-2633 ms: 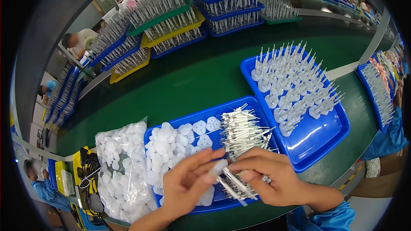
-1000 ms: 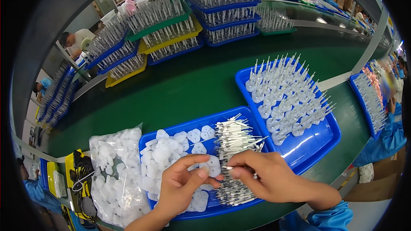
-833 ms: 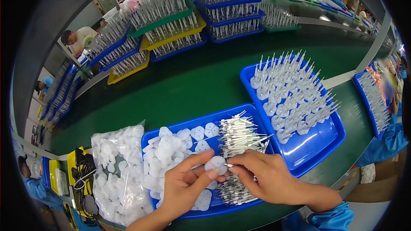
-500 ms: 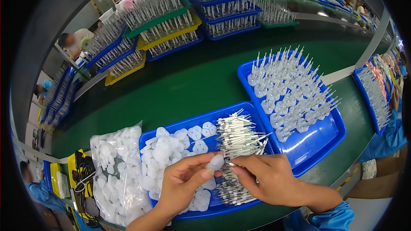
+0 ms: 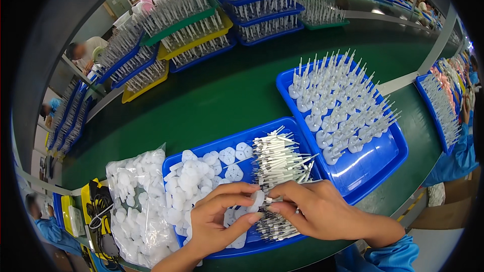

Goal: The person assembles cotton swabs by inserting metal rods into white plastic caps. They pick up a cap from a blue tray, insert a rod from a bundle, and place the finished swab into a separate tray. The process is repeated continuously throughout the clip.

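Between the thumb and fingers of my left hand point(image 5: 214, 221) stands a translucent white plastic disc point(image 5: 257, 201), turned nearly edge-on. My right hand point(image 5: 322, 211) pinches a thin white rod with its tip close against the disc; my fingers hide most of the rod, and I cannot tell whether it is in the disc. Both hands are over a blue tray point(image 5: 229, 141). A heap of white discs point(image 5: 194, 179) fills its left part, and a thick pile of white rods with metal ends point(image 5: 277, 166) lies on its right.
A second blue tray point(image 5: 375, 158) at the right holds upright rods on disc bases. A clear bag of white discs point(image 5: 136, 211) lies at the left, beside a yellow-and-black item point(image 5: 96, 206). Stacked trays point(image 5: 201, 35) of similar pieces line the far side of the green table point(image 5: 217, 95). Other people sit beyond.
My left hand has turned the disc from showing its face to nearly edge-on. The right hand has stayed close beside it, still pinching. The whole view has shifted slightly.
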`<state>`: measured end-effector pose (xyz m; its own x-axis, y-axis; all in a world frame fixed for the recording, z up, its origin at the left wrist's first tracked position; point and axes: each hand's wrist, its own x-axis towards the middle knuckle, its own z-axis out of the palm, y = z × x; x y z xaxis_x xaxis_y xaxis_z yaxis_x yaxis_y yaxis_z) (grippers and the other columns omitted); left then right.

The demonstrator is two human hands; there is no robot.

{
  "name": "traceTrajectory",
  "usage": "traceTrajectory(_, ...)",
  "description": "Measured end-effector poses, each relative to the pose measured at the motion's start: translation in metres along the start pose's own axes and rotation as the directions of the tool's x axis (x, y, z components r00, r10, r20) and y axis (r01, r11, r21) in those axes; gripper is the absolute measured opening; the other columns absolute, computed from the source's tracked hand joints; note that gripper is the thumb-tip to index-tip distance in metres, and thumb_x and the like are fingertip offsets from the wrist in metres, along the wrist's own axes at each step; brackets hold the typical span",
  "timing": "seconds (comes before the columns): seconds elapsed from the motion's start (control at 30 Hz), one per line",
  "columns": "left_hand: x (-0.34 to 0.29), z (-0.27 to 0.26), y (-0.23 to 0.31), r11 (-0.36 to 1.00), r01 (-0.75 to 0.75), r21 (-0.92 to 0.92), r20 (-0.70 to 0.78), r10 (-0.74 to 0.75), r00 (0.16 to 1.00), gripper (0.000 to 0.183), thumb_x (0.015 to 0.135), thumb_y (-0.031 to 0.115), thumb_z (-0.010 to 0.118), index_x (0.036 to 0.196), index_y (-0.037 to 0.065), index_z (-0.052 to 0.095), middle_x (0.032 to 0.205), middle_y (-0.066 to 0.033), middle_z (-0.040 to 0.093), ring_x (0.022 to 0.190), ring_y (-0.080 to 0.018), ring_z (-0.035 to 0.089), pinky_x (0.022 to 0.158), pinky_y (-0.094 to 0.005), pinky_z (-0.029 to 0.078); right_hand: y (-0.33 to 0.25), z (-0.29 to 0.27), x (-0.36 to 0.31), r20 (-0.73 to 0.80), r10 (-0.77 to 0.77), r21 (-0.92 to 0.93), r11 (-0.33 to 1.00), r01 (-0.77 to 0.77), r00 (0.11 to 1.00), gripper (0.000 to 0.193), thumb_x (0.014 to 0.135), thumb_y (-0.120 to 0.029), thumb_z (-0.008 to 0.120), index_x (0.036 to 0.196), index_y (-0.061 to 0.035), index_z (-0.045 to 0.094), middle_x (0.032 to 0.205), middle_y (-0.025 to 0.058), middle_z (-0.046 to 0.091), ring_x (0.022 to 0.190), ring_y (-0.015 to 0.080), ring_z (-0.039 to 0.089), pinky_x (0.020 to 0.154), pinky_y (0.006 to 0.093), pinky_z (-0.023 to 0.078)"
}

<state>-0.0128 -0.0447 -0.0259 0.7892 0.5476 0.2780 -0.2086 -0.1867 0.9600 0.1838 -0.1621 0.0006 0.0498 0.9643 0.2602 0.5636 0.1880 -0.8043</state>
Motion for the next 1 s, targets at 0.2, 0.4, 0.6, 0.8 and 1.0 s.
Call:
traceTrajectory(0.2,-0.001,0.003,-0.003,0.981,0.014,-0.194,-0.018,-0.018,1.0,0.032,0.08,-0.013,0.071,0.112,-0.007,0.065,0.125,-0.0215,0.06,0.117,-0.0276,0.06,0.1,-0.0395,0.05,0.0,0.003,-0.001,-0.007,0.052,0.146,0.988,-0.051,0.999,0.015,0.094,-0.014,0.065,0.099,-0.001,0.059,0.063,0.0157,0.063,0.052,0.0349,0.062,0.045,0.0416,0.045)
traceTrajectory(0.4,-0.002,-0.004,-0.003,0.972,0.086,-0.22,0.022,-0.083,0.996,0.031,0.079,-0.015,0.07,0.109,-0.007,0.068,0.122,-0.0218,0.062,0.114,-0.028,0.062,0.099,-0.0405,0.049,0.001,0.004,-0.002,0.05,0.127,0.304,0.943,-0.136,0.991,0.013,0.094,-0.014,0.065,0.097,-0.0033,0.06,0.063,0.013,0.062,0.051,0.0304,0.062,0.043,0.0384,0.043)
traceTrajectory(0.6,-0.004,-0.002,-0.007,0.985,0.069,-0.159,0.024,-0.066,0.998,0.031,0.078,-0.013,0.073,0.107,-0.004,0.071,0.117,-0.0223,0.067,0.112,-0.0293,0.064,0.099,-0.0403,0.047,-0.006,0.014,-0.009,-0.12,-0.059,-0.238,0.971,0.029,0.991,0.015,0.087,-0.008,0.072,0.097,-0.005,0.061,0.066,0.0097,0.064,0.052,0.0261,0.064,0.045,0.0342,0.046)
traceTrajectory(0.8,-0.004,-0.006,-0.006,0.99,0.103,-0.099,0.066,-0.096,0.993,0.03,0.078,-0.009,0.075,0.108,-0.003,0.072,0.117,-0.0213,0.069,0.11,-0.0277,0.065,0.098,-0.0392,0.045,-0.005,0.008,-0.008,-0.017,0.002,-0.11,0.994,-0.004,1.0,0.018,0.085,-0.006,0.072,0.097,-0.0052,0.06,0.065,0.0092,0.063,0.052,0.0268,0.064,0.045,0.0354,0.047)
traceTrajectory(1.0,-0.002,-0.006,-0.006,0.998,0.015,0.058,0.052,-0.018,0.998,0.031,0.076,-0.004,0.079,0.107,-0.003,0.073,0.115,-0.0205,0.07,0.096,-0.0209,0.066,0.088,-0.035,0.044,-0.004,0.021,-0.008,-0.117,-0.084,-0.22,0.974,0.057,0.99,0.013,0.092,-0.012,0.064,0.09,-0.0044,0.054,0.062,0.0115,0.063,0.049,0.0302,0.062,0.04,0.0382,0.045)
